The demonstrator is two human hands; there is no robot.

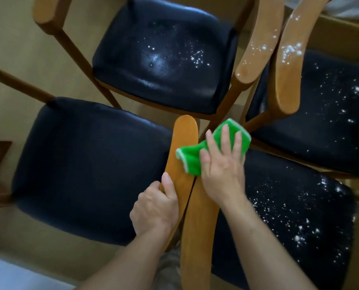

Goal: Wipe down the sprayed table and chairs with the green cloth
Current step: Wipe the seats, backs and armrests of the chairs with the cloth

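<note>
Head view: I am pressing my flat, spread right hand point(222, 166) on the green cloth point(197, 151) over the chair backrest point(197, 227); left hand point(155, 208) is gripping the adjacent backrest point(182, 147). Long, overlapping strokes are advisable.

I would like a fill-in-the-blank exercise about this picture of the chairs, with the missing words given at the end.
1. The right hand presses a cloth whose colour is ____.
2. The left hand grips the wooden ____ of the near left chair.
3. The number of dark chair seats in view is ____.
4. The near right seat is speckled with white ____.

Missing words: green; backrest; four; foam
</note>
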